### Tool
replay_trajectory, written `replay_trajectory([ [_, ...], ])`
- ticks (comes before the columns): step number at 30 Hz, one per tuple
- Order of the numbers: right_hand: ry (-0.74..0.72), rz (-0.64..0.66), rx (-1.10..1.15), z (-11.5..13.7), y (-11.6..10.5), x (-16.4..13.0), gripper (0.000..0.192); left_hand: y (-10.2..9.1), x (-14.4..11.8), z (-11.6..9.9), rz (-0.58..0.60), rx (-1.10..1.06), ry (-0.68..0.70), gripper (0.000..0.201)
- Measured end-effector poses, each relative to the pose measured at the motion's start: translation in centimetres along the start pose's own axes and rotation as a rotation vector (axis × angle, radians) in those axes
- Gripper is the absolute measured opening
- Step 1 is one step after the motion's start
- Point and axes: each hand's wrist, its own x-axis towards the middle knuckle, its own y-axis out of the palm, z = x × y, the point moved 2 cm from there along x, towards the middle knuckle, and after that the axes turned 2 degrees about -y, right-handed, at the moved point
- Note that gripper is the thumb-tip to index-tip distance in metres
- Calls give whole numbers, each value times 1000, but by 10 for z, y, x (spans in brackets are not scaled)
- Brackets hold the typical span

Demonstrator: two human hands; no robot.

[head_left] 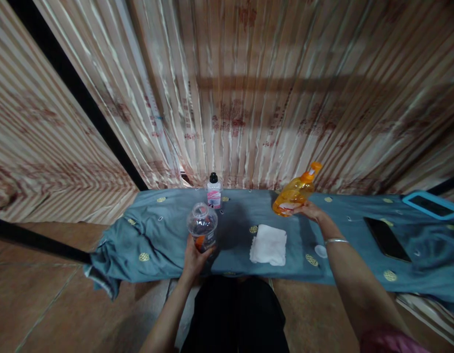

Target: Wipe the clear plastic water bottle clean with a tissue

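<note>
My left hand (195, 259) grips the lower part of a clear plastic jar (202, 225) that stands upright on the blue cloth-covered surface (153, 230); the jar has no lid on. My right hand (310, 211) holds an orange bottle (295, 194) with an orange flip cap, tilted so its top points up and to the right. A folded white cloth (269, 244) lies between my hands. A small white round piece (321, 251), perhaps a lid, rests beside my right wrist.
A small bottle with a black cap and pink label (214, 191) stands behind the jar. A black phone (387, 238) and a blue-framed tablet (432, 205) lie at the right. Striped curtains (249, 98) hang close behind. Tiled floor is at the left.
</note>
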Motion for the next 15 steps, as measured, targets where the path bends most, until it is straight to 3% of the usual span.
replay_trajectory([
  [15,17,51,-67,11,-12,-1,32,0,-4,1,19,9,15,64],
])
